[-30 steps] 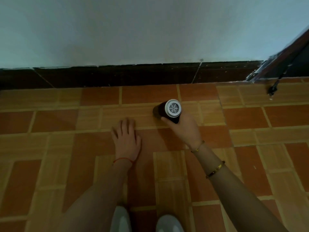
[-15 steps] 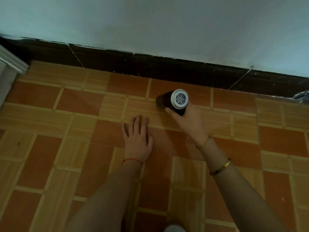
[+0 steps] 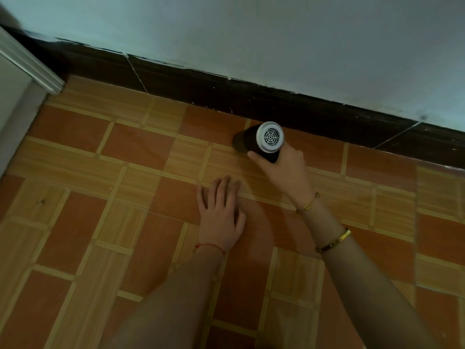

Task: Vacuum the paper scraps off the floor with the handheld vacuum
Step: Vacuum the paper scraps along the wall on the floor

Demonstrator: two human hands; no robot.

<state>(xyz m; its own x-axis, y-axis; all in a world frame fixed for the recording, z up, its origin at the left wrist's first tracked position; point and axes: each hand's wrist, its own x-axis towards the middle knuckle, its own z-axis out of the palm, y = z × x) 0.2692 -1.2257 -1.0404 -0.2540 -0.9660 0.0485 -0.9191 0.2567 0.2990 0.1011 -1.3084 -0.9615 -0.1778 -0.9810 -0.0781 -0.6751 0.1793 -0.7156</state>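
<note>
A black handheld vacuum (image 3: 264, 142) with a round silver grille at its rear end is held low over the tiled floor, its nose pointing away from me toward the dark skirting. My right hand (image 3: 284, 167) grips its handle from below. My left hand (image 3: 221, 210) lies flat on the floor, palm down and fingers together, just left of and nearer than the vacuum. No paper scraps show on the tiles; the spot under the vacuum's nose is hidden.
The floor (image 3: 141, 157) is orange and wood-patterned tile. A dark skirting board (image 3: 201, 89) runs along a pale wall (image 3: 251, 34). A white door frame (image 3: 27, 69) stands at the far left.
The view has swung left and tilted, bringing the white door frame into sight. The vacuum has edged closer to the skirting. My left hand stays flat on the floor.
</note>
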